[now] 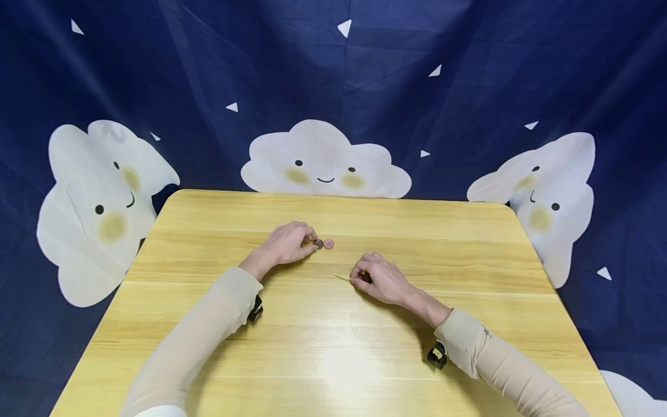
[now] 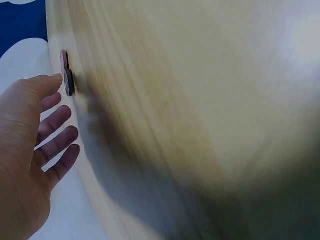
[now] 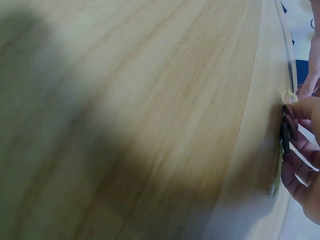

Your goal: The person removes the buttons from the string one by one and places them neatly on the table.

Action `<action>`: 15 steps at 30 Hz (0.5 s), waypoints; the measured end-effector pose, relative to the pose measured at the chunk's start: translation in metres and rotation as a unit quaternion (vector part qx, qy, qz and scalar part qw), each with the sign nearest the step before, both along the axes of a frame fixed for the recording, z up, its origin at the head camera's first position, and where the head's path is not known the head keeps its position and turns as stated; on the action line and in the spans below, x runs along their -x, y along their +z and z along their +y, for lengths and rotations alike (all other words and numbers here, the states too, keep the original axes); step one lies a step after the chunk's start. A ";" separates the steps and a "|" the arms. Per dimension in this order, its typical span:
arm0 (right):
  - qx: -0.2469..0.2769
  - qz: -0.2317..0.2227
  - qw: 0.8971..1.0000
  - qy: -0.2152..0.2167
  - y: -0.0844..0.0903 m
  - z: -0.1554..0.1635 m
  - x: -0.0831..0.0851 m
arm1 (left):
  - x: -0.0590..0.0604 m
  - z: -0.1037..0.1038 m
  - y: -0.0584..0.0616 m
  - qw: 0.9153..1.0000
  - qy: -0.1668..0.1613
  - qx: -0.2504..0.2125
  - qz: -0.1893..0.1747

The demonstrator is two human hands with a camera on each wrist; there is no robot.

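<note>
We see a wooden table (image 1: 469, 301) in front of a dark blue backdrop (image 1: 469, 87) printed with smiling white clouds (image 1: 324, 159). Both forearms in beige sleeves (image 1: 208, 330) lie on the table, and a small black device (image 1: 437, 354) sits under each wrist.

Our left hand (image 1: 288, 243) rests near the middle of the table, its fingers curled, the fingertips (image 2: 55, 80) touching a dark disc (image 1: 318, 244). A pink disc (image 1: 329, 244) lies just beside the dark one, on the side away from the hand; whether the two touch we cannot tell.

Our right hand (image 1: 379, 279) lies nearby, its grip pinched together on a thin pale stick (image 1: 341, 277) that lies flat on the table and points towards the left hand. The right wrist view shows a small dark piece (image 3: 285, 137) between those fingers too. Nothing stands between the hands.
</note>
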State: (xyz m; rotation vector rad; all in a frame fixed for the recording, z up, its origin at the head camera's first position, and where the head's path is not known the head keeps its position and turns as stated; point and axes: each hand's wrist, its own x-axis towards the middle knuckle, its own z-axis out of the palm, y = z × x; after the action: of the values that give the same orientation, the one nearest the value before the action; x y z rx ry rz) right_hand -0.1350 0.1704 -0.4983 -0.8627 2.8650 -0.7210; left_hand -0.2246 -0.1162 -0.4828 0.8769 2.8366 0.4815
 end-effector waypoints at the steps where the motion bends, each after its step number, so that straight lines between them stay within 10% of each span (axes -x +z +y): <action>1: 0.000 -0.001 1.000 0.000 0.000 0.000 0.000 | -0.002 0.000 0.000 1.000 -0.003 -0.007 0.003; 15: 0.000 -0.004 1.000 0.003 0.001 -0.002 -0.001 | -0.036 0.022 -0.004 0.997 -0.066 -0.031 0.023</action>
State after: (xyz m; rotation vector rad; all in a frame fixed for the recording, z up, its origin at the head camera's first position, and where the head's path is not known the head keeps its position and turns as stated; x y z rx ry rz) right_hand -0.1345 0.1687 -0.4971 -0.8661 2.8549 -0.7208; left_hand -0.1883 -0.0938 -0.4869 1.0929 2.7937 0.5414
